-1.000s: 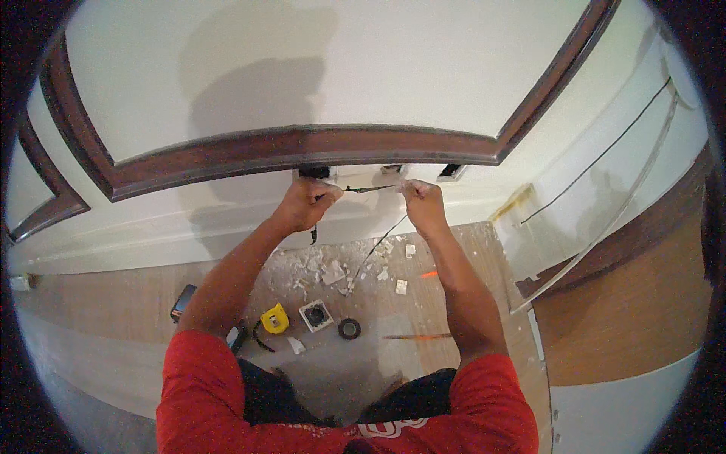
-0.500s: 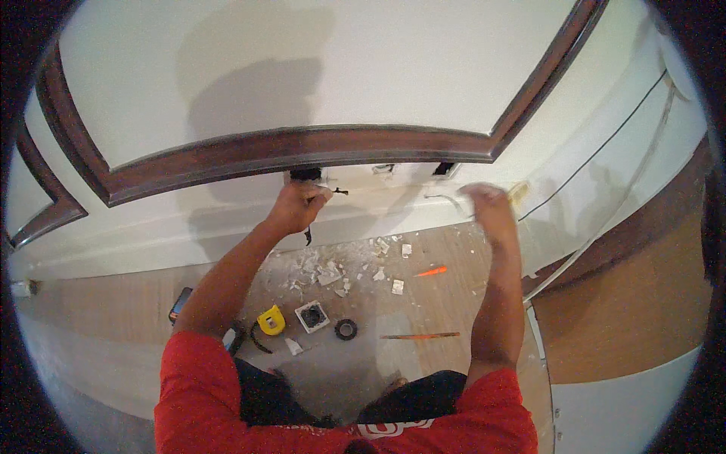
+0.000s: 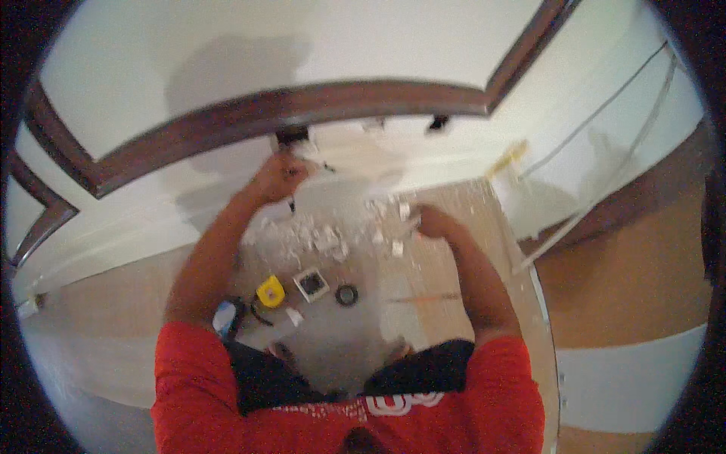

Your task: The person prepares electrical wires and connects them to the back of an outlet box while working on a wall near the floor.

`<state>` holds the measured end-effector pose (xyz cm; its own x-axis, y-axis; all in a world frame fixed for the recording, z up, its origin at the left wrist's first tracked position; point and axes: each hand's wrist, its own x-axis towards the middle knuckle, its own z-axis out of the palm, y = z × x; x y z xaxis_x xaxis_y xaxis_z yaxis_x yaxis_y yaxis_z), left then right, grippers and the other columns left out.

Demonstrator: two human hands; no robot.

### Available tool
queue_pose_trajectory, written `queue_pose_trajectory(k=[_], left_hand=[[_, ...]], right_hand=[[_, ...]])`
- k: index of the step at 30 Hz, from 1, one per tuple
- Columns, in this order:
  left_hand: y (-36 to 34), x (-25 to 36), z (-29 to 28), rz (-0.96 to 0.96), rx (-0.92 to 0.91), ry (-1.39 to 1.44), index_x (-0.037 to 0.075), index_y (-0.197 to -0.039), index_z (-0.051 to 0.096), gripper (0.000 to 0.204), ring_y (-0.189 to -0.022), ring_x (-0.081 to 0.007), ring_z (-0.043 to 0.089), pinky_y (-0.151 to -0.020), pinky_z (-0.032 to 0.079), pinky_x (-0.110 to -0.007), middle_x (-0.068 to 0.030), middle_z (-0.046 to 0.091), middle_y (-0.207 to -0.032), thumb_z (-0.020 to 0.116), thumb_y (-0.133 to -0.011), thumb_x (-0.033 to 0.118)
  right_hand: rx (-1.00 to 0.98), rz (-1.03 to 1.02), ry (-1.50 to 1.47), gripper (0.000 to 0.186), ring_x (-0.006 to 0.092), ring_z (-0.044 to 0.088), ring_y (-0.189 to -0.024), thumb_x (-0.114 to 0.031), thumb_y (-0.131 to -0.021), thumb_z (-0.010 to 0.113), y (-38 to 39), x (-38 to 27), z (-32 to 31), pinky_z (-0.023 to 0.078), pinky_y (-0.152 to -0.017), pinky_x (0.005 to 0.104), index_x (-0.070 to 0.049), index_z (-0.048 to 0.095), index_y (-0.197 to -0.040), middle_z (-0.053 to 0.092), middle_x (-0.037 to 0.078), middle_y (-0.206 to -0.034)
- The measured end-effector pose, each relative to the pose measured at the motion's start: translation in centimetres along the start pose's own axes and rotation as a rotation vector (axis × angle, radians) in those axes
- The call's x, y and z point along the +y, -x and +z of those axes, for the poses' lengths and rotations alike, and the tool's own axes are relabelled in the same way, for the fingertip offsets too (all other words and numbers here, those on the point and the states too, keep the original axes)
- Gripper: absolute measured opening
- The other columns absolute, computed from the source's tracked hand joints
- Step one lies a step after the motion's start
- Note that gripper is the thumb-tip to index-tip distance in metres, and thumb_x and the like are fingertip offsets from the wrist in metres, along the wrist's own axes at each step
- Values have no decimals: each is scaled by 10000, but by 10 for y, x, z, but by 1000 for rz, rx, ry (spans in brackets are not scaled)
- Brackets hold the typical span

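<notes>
My left hand (image 3: 281,178) is pinched shut at the wall, just below a dark square opening (image 3: 292,135). Short black wire ends stick out of its grip, one toward the right and one hanging below. Down at the floor, my right hand (image 3: 437,223) is beside white chips, over the place of an orange pointed tool. A small orange bit (image 3: 420,236) shows by its fingers. Motion blur hides whether those fingers hold anything.
On the floor lie plaster debris (image 3: 306,236), a yellow tape measure (image 3: 270,291), a white square frame (image 3: 311,284), a roll of black tape (image 3: 346,294) and a thin orange-brown strip (image 3: 423,298). Brown moulding (image 3: 302,102) crosses the wall; cables (image 3: 605,189) run at the right.
My right hand has dropped from near the wall at the right to the floor by the orange tool. The left stays at the opening with the wire. The whole view has shifted.
</notes>
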<state>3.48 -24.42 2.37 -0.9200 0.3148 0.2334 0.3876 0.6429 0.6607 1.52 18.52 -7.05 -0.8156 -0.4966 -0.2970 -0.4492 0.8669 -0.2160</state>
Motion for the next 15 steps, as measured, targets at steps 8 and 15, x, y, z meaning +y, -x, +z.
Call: queue_pose_trajectory(k=[8, 15], left_hand=[[9, -8, -5, 346, 61, -145, 17, -925, 698, 155, -809, -261, 657, -823, 505, -363, -139, 682, -791, 602, -902, 136], [14, -6, -19, 244, -67, -126, 58, -833, 695, 142, -679, -282, 613, -998, 401, -431, -133, 637, -711, 615, -890, 160]], right_hand=[[93, 172, 98, 270, 415, 632, -964, -197, -835, 584, 33, 42, 43, 500, -877, 473, -26, 664, -1029, 658, 246, -1022], [270, -13, -53, 253, 422, 637, -841, -241, -881, 577, -13, -34, 2, 506, -762, 487, -6, 665, -907, 663, 224, -918]])
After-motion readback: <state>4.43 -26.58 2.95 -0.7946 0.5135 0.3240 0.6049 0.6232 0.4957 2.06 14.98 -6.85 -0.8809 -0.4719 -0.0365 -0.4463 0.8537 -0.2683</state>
